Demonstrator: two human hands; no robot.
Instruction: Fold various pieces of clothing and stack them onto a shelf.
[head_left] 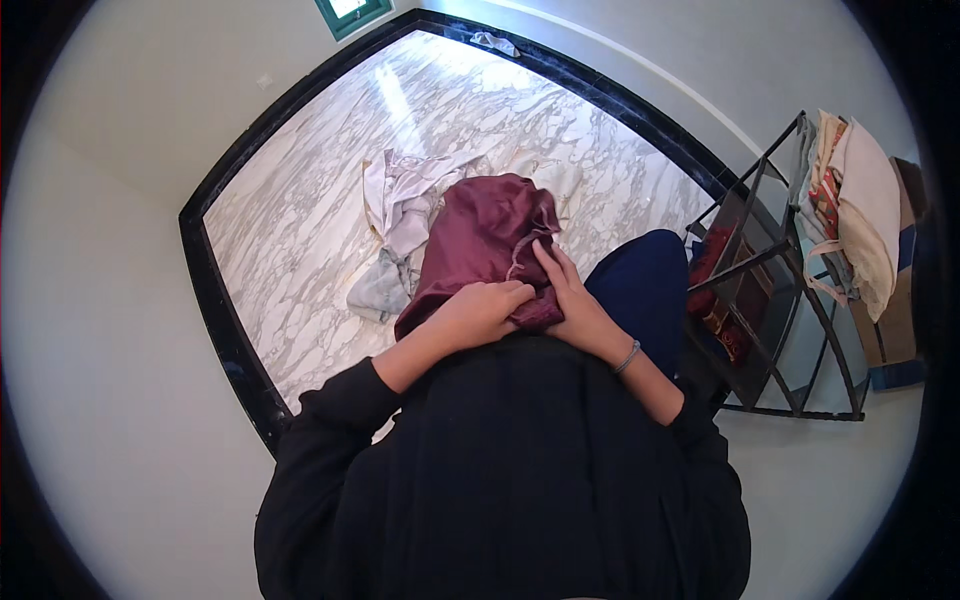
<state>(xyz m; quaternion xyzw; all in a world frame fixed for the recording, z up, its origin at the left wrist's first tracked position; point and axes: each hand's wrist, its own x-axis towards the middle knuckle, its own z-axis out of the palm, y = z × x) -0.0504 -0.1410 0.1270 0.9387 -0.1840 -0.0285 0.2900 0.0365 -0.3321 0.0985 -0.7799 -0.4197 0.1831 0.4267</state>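
A shiny maroon satin cloth (475,230) lies bunched across my lap, with a thin pinkish cord or trim along its right edge. My left hand (485,312) is closed on the near edge of it, fingers curled into the fabric. Against the cloth's right edge rests my right hand (578,305), its fingers stretched out along the fold and its palm turned inward. A bracelet circles the right wrist. Just beyond the cloth, pale crumpled garments (400,205) lie on the floor, along with a light grey-blue folded piece (382,285).
The white marbled floor (310,200) has a black border. To my right stands a dark metal rack (770,260) with red cloth inside and cream fabrics (865,200) hung over it. A cardboard box (888,320) is behind it. A small white cloth (495,43) lies by the far wall.
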